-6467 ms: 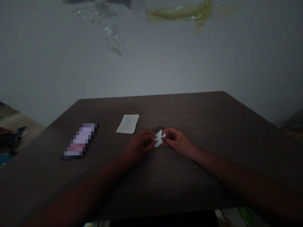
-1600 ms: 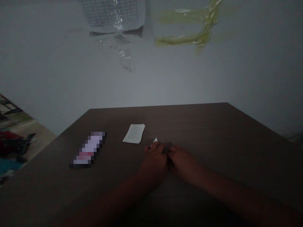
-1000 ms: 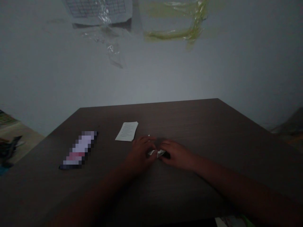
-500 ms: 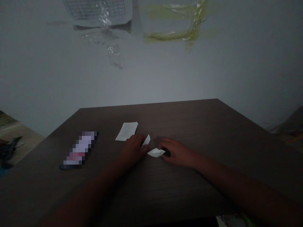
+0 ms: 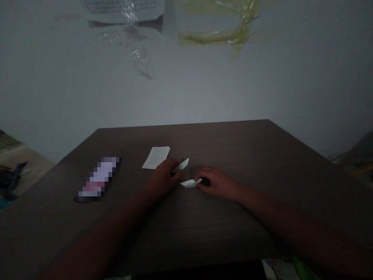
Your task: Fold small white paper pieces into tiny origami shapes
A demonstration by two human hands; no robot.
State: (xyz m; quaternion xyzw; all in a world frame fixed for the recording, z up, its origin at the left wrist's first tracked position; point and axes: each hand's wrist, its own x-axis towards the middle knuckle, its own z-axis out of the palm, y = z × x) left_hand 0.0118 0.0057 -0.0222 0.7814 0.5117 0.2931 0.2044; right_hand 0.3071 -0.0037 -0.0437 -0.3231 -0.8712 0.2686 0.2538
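Observation:
My left hand (image 5: pixel 164 174) is closed on a small folded piece of white paper (image 5: pixel 182 164), which sticks out between thumb and fingers toward the upper right. To its right, my right hand (image 5: pixel 214 181) pinches another small folded paper (image 5: pixel 190 183), a pointed, boat-like shape with its tip toward the left. The two pieces are close together but apart. Just beyond my left hand lies a flat stack of printed paper sheets (image 5: pixel 156 156) on the table. The fingers on the far side of each paper are partly hidden.
A phone (image 5: pixel 97 179), blurred out by blocks, lies on the dark wooden table (image 5: pixel 233 144) at the left. Behind the table rises a pale wall (image 5: pixel 204 89) with a taped gridded paper (image 5: pixel 122 9) and yellow tape (image 5: pixel 208 37). Dim clutter (image 5: pixel 11 181) shows on the floor at left.
The paper in my left hand has tipped over to the right and sticks out further. The right-hand paper has turned and looks narrower. The whole view has shifted slightly.

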